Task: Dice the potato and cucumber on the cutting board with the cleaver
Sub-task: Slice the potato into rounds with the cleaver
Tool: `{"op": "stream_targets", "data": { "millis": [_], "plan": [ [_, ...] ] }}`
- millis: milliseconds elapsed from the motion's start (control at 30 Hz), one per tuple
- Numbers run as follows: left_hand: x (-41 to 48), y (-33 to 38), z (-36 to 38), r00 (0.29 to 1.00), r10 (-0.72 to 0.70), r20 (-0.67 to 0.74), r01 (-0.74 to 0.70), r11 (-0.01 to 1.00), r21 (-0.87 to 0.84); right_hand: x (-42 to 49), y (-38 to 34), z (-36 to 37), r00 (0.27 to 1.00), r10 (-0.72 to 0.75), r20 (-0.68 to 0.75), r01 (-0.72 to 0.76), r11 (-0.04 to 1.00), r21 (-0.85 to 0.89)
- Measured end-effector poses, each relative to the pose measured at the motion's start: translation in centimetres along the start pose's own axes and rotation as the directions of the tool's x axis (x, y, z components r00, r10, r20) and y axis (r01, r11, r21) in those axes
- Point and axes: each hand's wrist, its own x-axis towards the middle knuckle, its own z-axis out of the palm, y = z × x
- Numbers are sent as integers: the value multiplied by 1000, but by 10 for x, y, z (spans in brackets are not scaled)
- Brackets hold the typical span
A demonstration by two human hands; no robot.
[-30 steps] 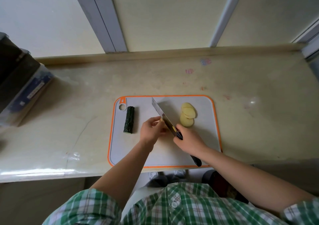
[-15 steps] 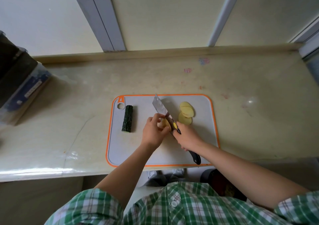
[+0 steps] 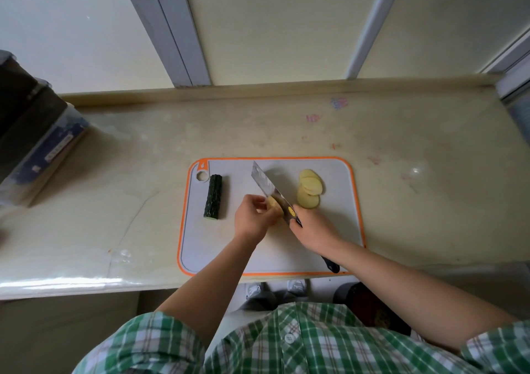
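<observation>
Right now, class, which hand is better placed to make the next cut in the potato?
The right hand: it grips the cleaver beside the potato, which the left hand steadies.

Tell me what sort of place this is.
Probably a home kitchen: a pale stone-look counter against a wall, an orange-rimmed cutting board on it, and a cleaver slicing potato beside a cucumber.

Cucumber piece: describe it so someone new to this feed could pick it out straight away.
Find the grey cutting board with the orange rim on the beige counter. Near its far left corner, beside the hanging hole, lies the cucumber, a short dark green bumpy cylinder. It is the only dark item there; the potato slices on the right are pale yellow.
</observation>
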Motion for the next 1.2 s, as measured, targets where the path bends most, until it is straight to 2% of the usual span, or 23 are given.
{"op": "stream_targets", "data": {
  "millis": [100,233,533,700,833,1200],
  "plan": [
    [-2,0,4,994,-102,-29,94,975,-200,-2,0,0,1000,-8,2,8,1000,-5],
    [-1,1,9,981,-192,-31,172,931,-322,-3,-1,-1,1000,-11,12,11,1000,-17],
    [-1,2,15,973,-224,-55,190,912,-364,-6,-5,-4,1000,-15,9,15,999,-36],
    [-2,0,14,971,-225,-77,181,909,-375,-6,-8,-27,997,38,-64,-34,997,65],
    [0,2,14,971,-229,-75,186,911,-367,-12,-9,-40,995,98,16,-99,977,189],
    [2,1,15,970,-228,-87,181,910,-373,-28,-14,-45,991,99,89,-111,984,139]
  ]
}}
